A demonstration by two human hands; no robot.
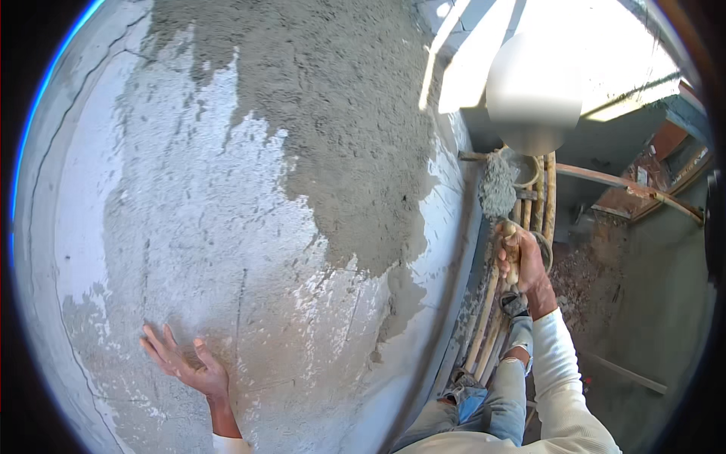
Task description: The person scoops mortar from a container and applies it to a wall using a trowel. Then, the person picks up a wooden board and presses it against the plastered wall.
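A wall [189, 204] fills the left and middle, with rough wet grey mortar [340, 98] over its upper middle and paler surface left of and below it. Close to its lower left part, my left hand [185, 363] is open with fingers spread and nothing in it; whether it touches the wall I cannot tell. My right hand [529, 261] is closed around the wooden handle of a trowel [513, 253]. A heap of wet mortar [497, 188] lies just beyond that hand, apparently on the trowel, whose blade is hidden.
I am on a platform of bamboo poles [550, 200], with my legs [503, 393] over it. A round container rim [524, 171] shows beside the mortar heap. Rubble [597, 265] lies below at right, past a crossing pole [605, 180]. A pale blurred shape [533, 91] covers the upper right.
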